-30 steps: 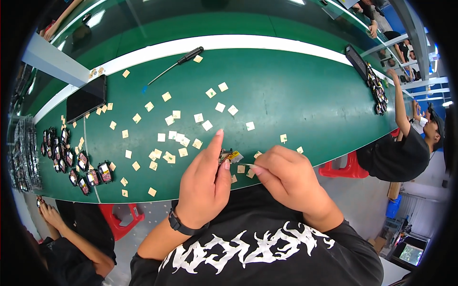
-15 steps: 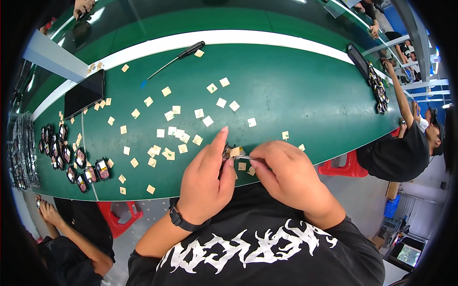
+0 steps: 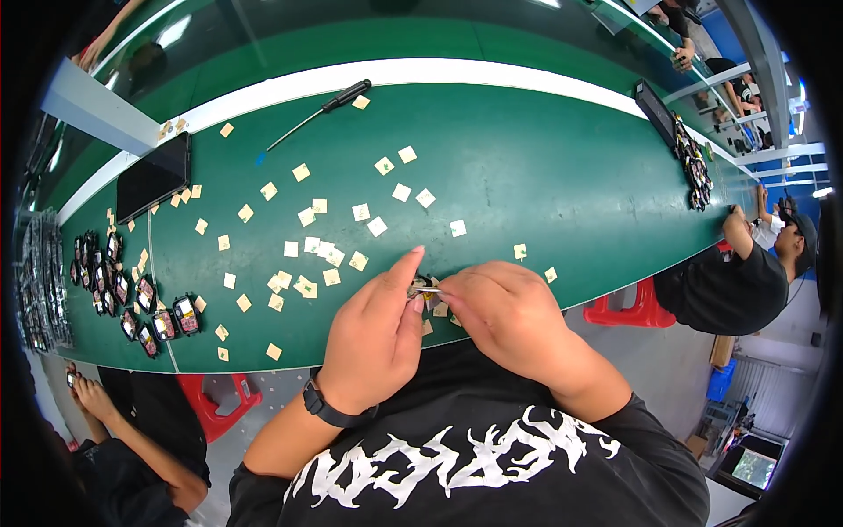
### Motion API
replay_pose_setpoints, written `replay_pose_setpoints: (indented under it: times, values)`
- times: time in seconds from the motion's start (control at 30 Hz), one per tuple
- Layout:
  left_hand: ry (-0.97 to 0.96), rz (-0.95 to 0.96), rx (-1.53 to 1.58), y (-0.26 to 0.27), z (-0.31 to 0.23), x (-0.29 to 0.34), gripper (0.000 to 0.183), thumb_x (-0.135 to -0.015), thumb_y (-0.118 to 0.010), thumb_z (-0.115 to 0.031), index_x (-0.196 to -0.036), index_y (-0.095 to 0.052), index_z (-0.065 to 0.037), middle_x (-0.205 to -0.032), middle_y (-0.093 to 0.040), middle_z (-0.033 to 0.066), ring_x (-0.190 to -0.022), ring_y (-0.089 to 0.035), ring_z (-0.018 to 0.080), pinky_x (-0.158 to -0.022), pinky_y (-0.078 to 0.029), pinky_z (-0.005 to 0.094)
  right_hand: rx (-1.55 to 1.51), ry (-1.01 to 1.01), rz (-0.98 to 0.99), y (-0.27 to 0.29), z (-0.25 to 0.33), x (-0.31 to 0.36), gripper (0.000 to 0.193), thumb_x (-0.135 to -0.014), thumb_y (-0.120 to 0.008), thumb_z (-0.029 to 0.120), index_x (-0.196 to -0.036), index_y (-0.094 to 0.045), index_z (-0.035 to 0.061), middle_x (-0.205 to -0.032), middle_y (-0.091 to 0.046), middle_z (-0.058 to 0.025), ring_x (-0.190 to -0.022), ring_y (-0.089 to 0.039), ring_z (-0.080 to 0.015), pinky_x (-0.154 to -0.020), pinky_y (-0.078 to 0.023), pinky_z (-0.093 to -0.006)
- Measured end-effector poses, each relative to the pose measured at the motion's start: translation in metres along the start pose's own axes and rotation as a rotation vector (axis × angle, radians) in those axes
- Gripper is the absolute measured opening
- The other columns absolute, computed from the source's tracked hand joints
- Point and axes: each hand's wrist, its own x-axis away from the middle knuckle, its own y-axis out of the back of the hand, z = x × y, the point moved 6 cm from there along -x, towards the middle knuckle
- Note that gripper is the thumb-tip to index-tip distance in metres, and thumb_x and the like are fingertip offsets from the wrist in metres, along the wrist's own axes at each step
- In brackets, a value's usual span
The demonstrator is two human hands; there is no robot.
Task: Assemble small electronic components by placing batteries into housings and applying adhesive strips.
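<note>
Near the table's front edge, my left hand (image 3: 373, 338) is closed around a small dark electronic part (image 3: 425, 283), its index finger pointing away past it. Most of the part is hidden by my fingers. My right hand (image 3: 518, 312) pinches thin metal tweezers (image 3: 428, 289), whose tip reaches left onto the part. What lies under the tip is too small to tell. Just below the hands, a few beige square pads (image 3: 440, 309) lie near the edge. Many more beige pads (image 3: 331, 277) are scattered over the green table to the left and ahead.
A screwdriver (image 3: 318, 119) and a black tablet-like slab (image 3: 155, 180) lie towards the back left. Black-framed electronic modules (image 3: 186, 314) cluster at the left; more parts (image 3: 694, 171) sit far right by a black tray (image 3: 655, 112). Co-workers sit on both sides, near red stools (image 3: 632, 305).
The tweezers, which held a beige pad beside the part, have moved left onto it. That pad no longer shows at the tip. The co-worker at right has drawn an arm back.
</note>
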Motion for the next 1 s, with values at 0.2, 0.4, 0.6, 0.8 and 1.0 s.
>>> replay_pose_setpoints:
  times: [0.2, 0.4, 0.6, 0.8, 1.0]
  values:
    - [0.055, 0.089, 0.081, 0.003, 0.001, 0.000, 0.048, -0.093, -0.060, 0.003, -0.141, -0.054, 0.000, -0.096, -0.066, 0.0182, -0.076, -0.065, 0.0325, -0.071, -0.053, 0.0382, 0.002, -0.031, 0.059, 0.005, 0.002, 0.004, 0.021, -0.081, -0.070, -0.002, -0.101, -0.066, -0.0017, -0.089, -0.070, -0.0148, -0.077, -0.067, -0.0337, -0.069, -0.055, -0.0418]
    - [-0.026, 0.069, -0.046, 0.000, -0.006, 0.001, 0.048, -0.092, -0.060, 0.003, -0.140, -0.055, 0.000, -0.096, -0.066, 0.0191, -0.076, -0.065, 0.0330, -0.071, -0.054, 0.0385, 0.044, -0.028, 0.011, 0.000, 0.002, 0.006, 0.014, -0.084, -0.071, -0.004, -0.097, -0.067, -0.0020, -0.084, -0.069, -0.0138, -0.070, -0.064, -0.0330, -0.062, -0.052, -0.0420]
    - [0.024, 0.088, 0.069, 0.003, 0.001, 0.001, 0.048, -0.093, -0.060, 0.003, -0.140, -0.055, 0.000, -0.095, -0.066, 0.0174, -0.075, -0.064, 0.0306, -0.070, -0.053, 0.0375, -0.028, -0.016, 0.062, -0.004, -0.006, 0.009, 0.022, -0.081, -0.070, -0.003, -0.103, -0.066, -0.0024, -0.092, -0.071, -0.0152, -0.079, -0.068, -0.0347, -0.070, -0.056, -0.0426]
    - [0.232, 0.163, 0.318, 0.008, 0.012, 0.001, 0.045, -0.093, -0.062, 0.000, -0.137, -0.059, 0.000, -0.089, -0.064, 0.0139, -0.071, -0.059, 0.0230, -0.069, -0.048, 0.0318, -0.304, -0.211, 0.036, -0.006, -0.015, 0.011, 0.012, -0.091, -0.072, 0.001, -0.100, -0.066, -0.0033, -0.090, -0.071, -0.0127, -0.072, -0.068, -0.0235, -0.064, -0.053, -0.0331]
    - [0.279, 0.152, 0.341, 0.010, 0.014, 0.001, 0.046, -0.091, -0.061, 0.000, -0.137, -0.060, 0.001, -0.089, -0.066, 0.0125, -0.071, -0.060, 0.0196, -0.067, -0.049, 0.0312, -1.019, -0.500, -0.180, -0.016, -0.030, 0.024, 0.016, -0.092, -0.072, 0.000, -0.108, -0.068, -0.0005, -0.086, -0.067, -0.0068, -0.070, -0.063, -0.0108, -0.061, -0.048, -0.0212]
